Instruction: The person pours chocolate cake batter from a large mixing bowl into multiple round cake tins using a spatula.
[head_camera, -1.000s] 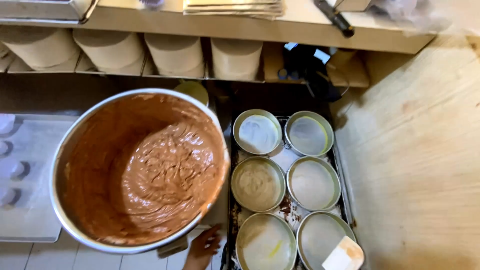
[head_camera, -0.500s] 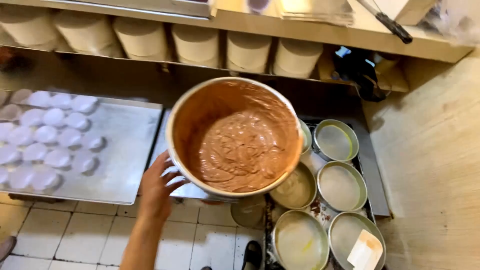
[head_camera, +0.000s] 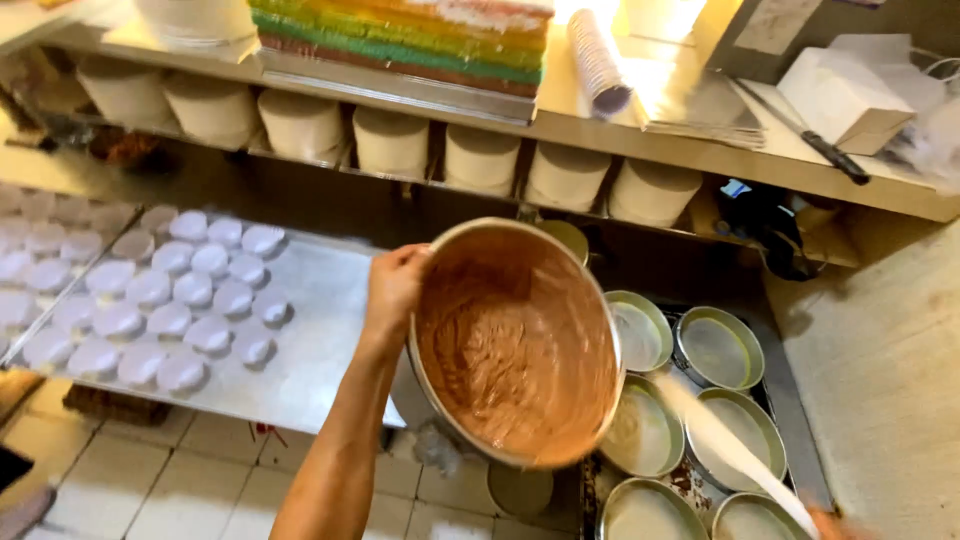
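Note:
My left hand (head_camera: 392, 285) grips the left rim of a large metal bowl (head_camera: 515, 345) full of brown batter. The bowl is tilted on its side, its mouth facing me, over several round metal cake pans (head_camera: 715, 348) on a dark tray (head_camera: 790, 400). One pan under the bowl's edge (head_camera: 640, 435) holds some pale batter. A blurred white spatula (head_camera: 735, 455) slants from the bowl's right rim down to my right hand (head_camera: 838, 525), which barely shows at the bottom edge and holds it.
A metal baking sheet (head_camera: 320, 330) with several white round discs (head_camera: 190, 300) lies at the left. On the shelf above are a rainbow layered cake (head_camera: 400, 35), a knife (head_camera: 810, 140) and a white box (head_camera: 845, 95). White tubs (head_camera: 480, 160) line the shelf below. The floor is tiled (head_camera: 200, 480).
The bowl has tipped up onto its side and my left hand has moved from under it to its rim. The white spatula and my right hand have come into view.

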